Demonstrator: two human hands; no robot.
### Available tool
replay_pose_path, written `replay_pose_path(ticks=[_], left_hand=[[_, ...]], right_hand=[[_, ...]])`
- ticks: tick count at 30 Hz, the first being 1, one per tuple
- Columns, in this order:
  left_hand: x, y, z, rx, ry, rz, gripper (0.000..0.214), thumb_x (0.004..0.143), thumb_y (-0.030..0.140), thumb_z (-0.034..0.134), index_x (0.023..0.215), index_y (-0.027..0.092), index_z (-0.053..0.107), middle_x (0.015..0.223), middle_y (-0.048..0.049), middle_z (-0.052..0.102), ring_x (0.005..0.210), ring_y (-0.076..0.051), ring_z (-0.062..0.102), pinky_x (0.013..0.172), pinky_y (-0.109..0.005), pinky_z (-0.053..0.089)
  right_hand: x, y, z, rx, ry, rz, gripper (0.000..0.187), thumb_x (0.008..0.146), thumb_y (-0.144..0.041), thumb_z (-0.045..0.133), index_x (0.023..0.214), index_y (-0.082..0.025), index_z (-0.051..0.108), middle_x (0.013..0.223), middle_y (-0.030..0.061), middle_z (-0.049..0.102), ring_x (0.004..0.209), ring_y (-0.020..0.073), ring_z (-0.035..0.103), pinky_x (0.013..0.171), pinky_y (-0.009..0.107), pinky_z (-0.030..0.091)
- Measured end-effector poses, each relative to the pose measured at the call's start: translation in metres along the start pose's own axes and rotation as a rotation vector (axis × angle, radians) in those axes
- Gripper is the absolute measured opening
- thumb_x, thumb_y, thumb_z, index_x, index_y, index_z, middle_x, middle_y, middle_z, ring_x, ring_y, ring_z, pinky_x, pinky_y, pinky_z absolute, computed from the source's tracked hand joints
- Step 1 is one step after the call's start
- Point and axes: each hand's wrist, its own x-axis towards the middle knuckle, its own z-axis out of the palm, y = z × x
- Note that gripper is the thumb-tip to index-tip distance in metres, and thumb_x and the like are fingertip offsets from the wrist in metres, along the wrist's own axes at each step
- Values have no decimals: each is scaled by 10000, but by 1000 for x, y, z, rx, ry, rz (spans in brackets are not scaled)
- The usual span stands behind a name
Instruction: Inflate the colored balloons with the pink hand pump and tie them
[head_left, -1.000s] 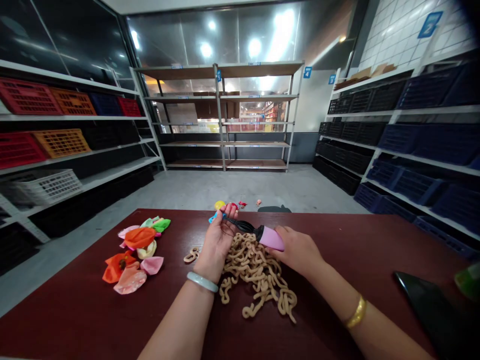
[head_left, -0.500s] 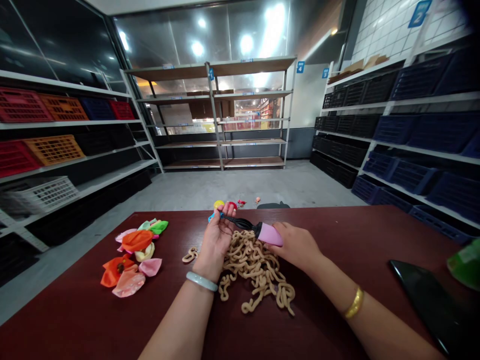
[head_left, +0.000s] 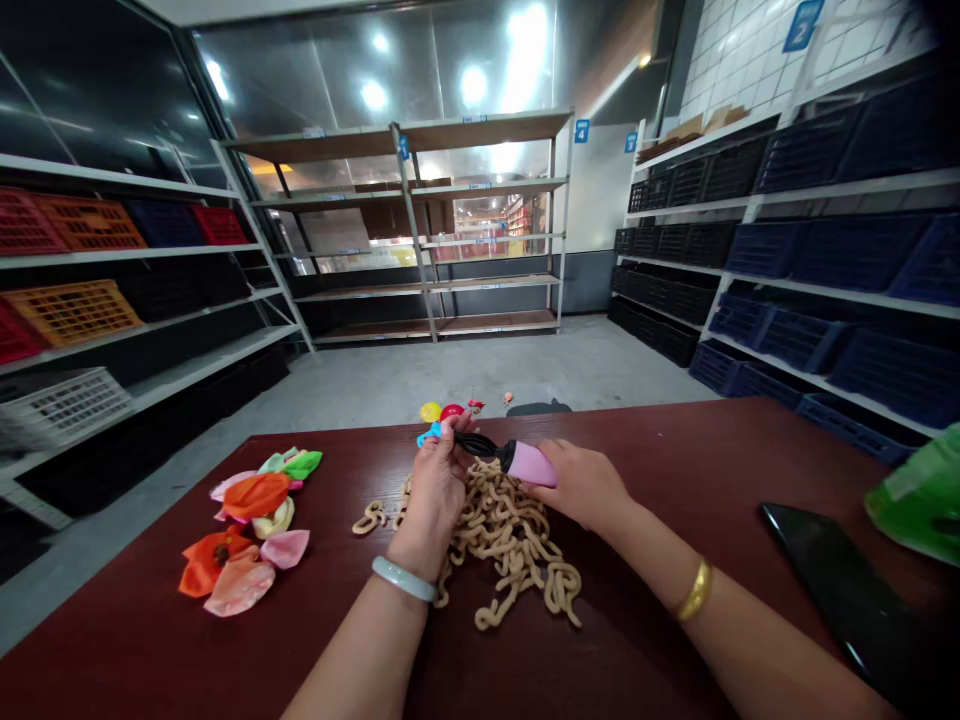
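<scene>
My right hand point(head_left: 581, 482) is closed round the pink handle point(head_left: 531, 465) of a tool with a black, looped, whisk-like head point(head_left: 482, 444). The tool lies nearly level above the table, its head pointing left. My left hand point(head_left: 441, 475) is closed at the far end of that head, thumb and fingers pinching a small bright blue piece point(head_left: 429, 434). Whether the blue piece is joined to the tool, I cannot tell. Below both hands spreads a heap of tan, twisted, rope-like strands point(head_left: 510, 530). One small loop point(head_left: 368, 517) lies apart, left of my left hand.
Shiny fabric pieces in orange, pink and green point(head_left: 255, 495) lie on the left of the dark red table point(head_left: 645, 640). At right are a black flat panel point(head_left: 832, 580) and a green bag point(head_left: 922, 495). Yellow point(head_left: 430, 411) and red round things show beyond the table edge. Shelves with crates line the sides.
The camera view has turned slightly right. My left fingers, more open before, have closed in on the blue piece and the head's end. My right hand keeps its hold on the pink handle.
</scene>
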Motion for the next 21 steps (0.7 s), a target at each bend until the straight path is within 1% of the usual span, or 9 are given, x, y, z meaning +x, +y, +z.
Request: replay_pose_path(ticks=[4,6,9,12,15,21], left_hand=[[0,0,-1,-12,-32,15,187,851,314,674,885,131,653,1069,-141,721,1045,-221,672,913,-322,519],[-1,1,-1,-2,-43,23,204,842,331,684,885,135,644,1081,-141,718,1052,-222,668,901,-325,523],[-2,1,-1,15,-54,20,201,804,291,731,892,143,628,1096,-135,715,1043,-216,669,897,-327,522],[-3,2,-1,36,-47,0,226,772,279,759,888,151,613,1103,-124,714,1017,-220,676,895,-358,525],[-6,3,2,56,-37,-28,243,742,260,779,894,154,621,1082,-113,719,976,-216,687,882,-363,530],[-16,3,15,111,51,-65,210,658,185,811,771,141,640,986,-100,736,943,-213,686,851,-332,533]], right_hand=[[0,1,0,9,16,2,483,825,-564,585,1187,-248,538,1100,77,651,994,277,631,784,359,441],[0,1,-1,12,20,9,486,824,-567,583,1186,-246,540,1114,80,647,1002,277,629,789,361,443],[1,1,-2,21,30,10,499,830,-579,570,1195,-239,539,1131,89,642,1020,277,622,802,366,446],[1,1,-2,29,42,8,506,832,-581,567,1202,-236,537,1129,91,642,1019,275,621,806,365,447],[1,2,-1,28,57,-2,497,834,-577,569,1194,-235,539,1110,86,644,1002,270,624,798,363,448],[-1,6,-3,-7,64,-22,482,837,-556,580,1197,-238,533,1091,83,638,982,257,619,787,353,441]])
